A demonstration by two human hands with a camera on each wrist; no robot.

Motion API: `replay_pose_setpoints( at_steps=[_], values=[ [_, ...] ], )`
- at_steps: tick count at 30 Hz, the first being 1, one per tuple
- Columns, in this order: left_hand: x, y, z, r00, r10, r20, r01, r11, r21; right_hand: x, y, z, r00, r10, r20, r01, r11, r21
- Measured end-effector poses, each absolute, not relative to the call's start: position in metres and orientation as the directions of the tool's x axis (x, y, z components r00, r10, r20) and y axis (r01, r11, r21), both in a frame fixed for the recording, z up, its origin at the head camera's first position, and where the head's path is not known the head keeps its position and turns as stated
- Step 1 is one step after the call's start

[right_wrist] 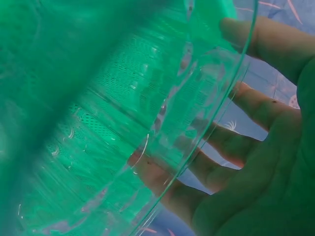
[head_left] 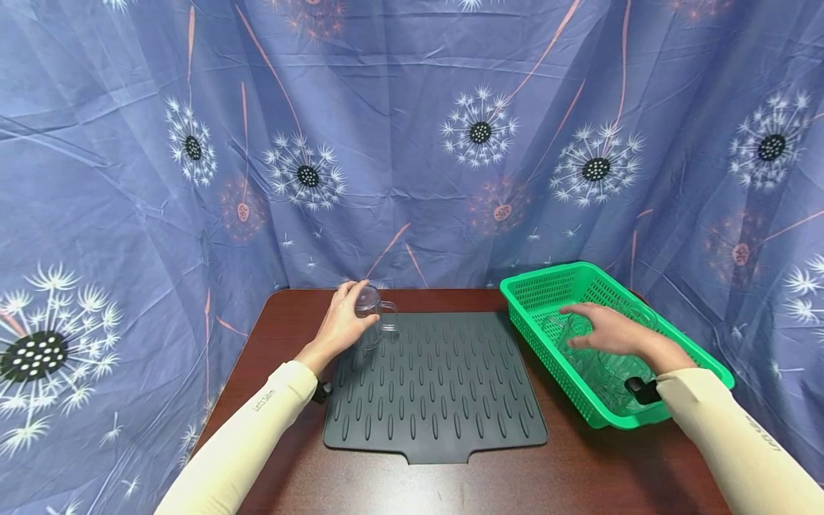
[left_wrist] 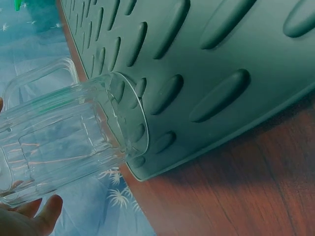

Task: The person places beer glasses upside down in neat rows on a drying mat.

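Landmark: dark grey rubber mat with raised oval ribs (head_left: 438,386), short tab on its near edge, lying on a reddish-brown wooden table (head_left: 515,486). A strip of wood runs between the mat's left edge and the table's.
Clear glass mug (left_wrist: 59,132): at the mat's far-left corner, mouth towards the ribs, handle facing the mat's right side. Contact with the ribs: I cannot tell from here.
Left hand (head_left: 344,318): fingers and thumb clamped round the mug.
Green perforated plastic basket (head_left: 553,372): just beside the mat's right edge; a wide ribbed stretch separates it from the mug.
Clear glassware (head_left: 618,368): inside the basket, right of the mat.
Right hand (head_left: 611,330): over the basket, fingers apart beside the glassware; whether they touch it, I cannot tell.
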State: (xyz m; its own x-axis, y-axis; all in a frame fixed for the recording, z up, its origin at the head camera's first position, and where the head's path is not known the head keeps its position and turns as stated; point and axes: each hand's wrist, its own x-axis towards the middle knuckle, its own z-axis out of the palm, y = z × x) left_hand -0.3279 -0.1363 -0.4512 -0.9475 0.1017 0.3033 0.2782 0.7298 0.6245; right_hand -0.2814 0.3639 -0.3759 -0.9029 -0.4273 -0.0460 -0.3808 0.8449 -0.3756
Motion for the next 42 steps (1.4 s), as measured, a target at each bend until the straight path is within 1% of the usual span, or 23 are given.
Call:
replay_pose_setpoints(
  at_steps=[6,14,26,31,42],
  values=[
    [-0.326,-0.137,-0.451,-0.945,0.102,0.311,0.283,0.735,0.617,-0.283,0.367,-0.379,-0.901,-0.427,-0.071,-0.374,0.850,-0.371],
    [-0.314,-0.140,-0.455,-0.940,0.109,0.322,0.296,0.728,0.618,-0.282,0.366,-0.376,-0.896,-0.437,-0.079,-0.384,0.850,-0.360],
    [-0.283,-0.153,-0.465,-0.927,0.106,0.360,0.316,0.740,0.594,-0.282,0.368,-0.379,-0.893,-0.449,-0.038,-0.410,0.845,-0.345],
    [-0.268,-0.156,-0.470,-0.923,0.111,0.369,0.323,0.746,0.583,-0.283,0.369,-0.382,-0.898,-0.438,-0.038,-0.399,0.848,-0.349],
    [-0.240,-0.156,-0.484,-0.921,0.177,0.347,0.352,0.756,0.551,-0.282,0.369,-0.381,-0.899,-0.438,-0.005,-0.411,0.848,-0.335]
  ],
)
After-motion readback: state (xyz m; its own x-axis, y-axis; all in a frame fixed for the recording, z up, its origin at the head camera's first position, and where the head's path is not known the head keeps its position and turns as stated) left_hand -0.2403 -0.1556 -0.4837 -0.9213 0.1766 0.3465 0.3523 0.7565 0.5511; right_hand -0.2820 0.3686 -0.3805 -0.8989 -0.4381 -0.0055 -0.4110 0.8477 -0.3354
